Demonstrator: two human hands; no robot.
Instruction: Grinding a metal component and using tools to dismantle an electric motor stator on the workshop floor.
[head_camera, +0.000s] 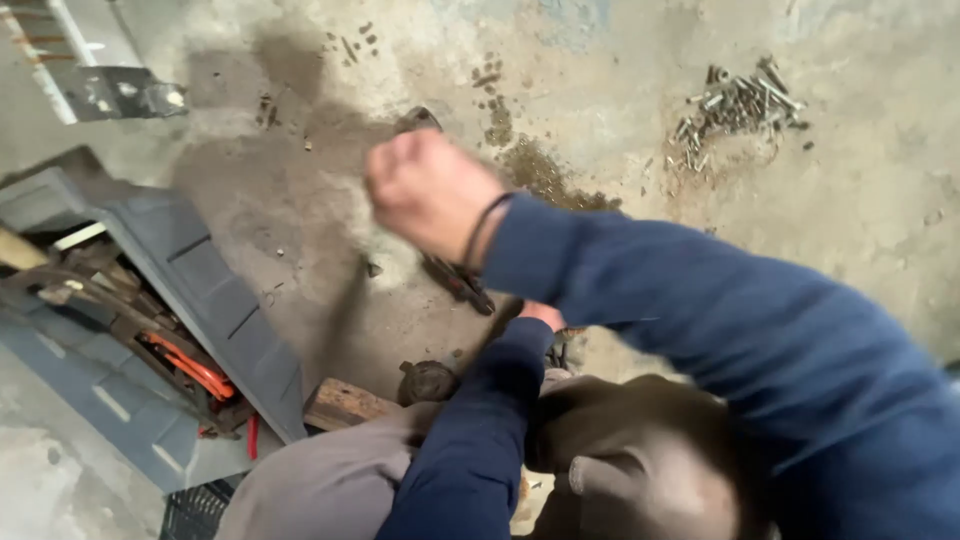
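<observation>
Two hands at work over a stained concrete floor, seen from above.

Far left: open grey plastic toolbox, lid tipped back, tools heaped inside, an orange-handled one uppermost. It sits within arm's reach of the worker, presumably for that reason. Above it, at the frame's upper left corner, a pale metal bracket.

Lower centre: wooden block on the floor, a dark round metal part just beside it. The block looks like a rest or prop, though what it carries is not clear.

Centre: right hand raised, closed into a tight fist, motion-blurred, black band at the wrist. A faint dark streak runs down from the fist towards the floor; possibly a handle, too smeared to name. Blur suggests a swing.

Below it: left hand mostly hidden behind its own blue sleeve, down at a dark pliers-like tool lying on the floor. Cannot tell whether its fingers grip or only press. It seems placed low to steady the work.

Upper right: heap of loose bolts, well apart from both hands, gathered in one pile as if set aside.
</observation>
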